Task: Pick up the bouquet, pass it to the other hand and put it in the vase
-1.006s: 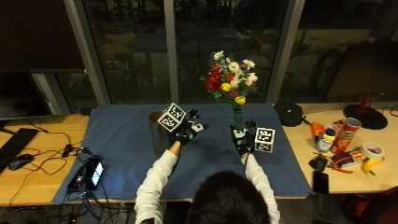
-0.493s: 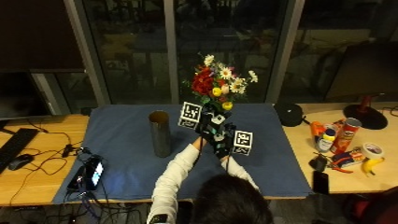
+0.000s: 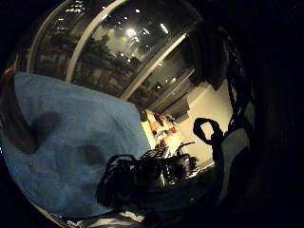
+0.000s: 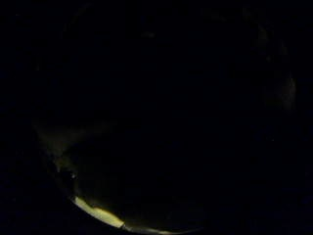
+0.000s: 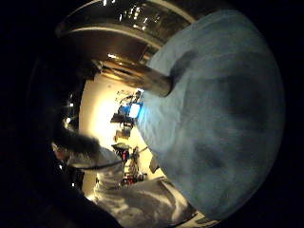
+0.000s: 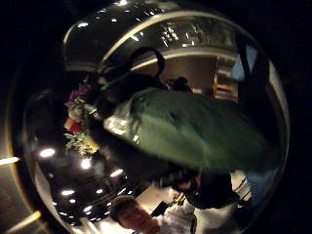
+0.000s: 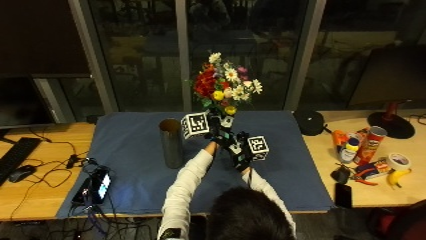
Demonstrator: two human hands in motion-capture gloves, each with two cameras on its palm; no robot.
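Blue cloth (image 7: 133, 165) covers the table; I list across it from my left.

Item, vase (image 7: 172, 143): dark metal cylinder, upright on the cloth, mouth open at the top, nothing in it. It stands just to the left of both hands, apart from them.

Item, left hand (image 7: 214, 131): raised over the cloth at the foot of the bouquet. It appears wrapped round the lower stems, though from the outside view I cannot tell the fingers apart, and its thumb side palm view is nearly black, which fits a palm pressed against something.

Item, bouquet (image 7: 223, 86): red, yellow, white and pink blooms over green leaves, held upright above the cloth, long axis vertical, heads up and stems down into the gloves.

Item, right hand (image 7: 241, 150): touching or just below the left, toward me. Its thumb side palm view shows a green wrap (image 6: 195, 131) close across the palm with blooms at one end, so I judge it grips the stems too; finger positions I cannot tell for certain.

Judgement: handover in progress. The vase lies to the left, the left hand is nearer it, and the stems already point down as the mouth needs.
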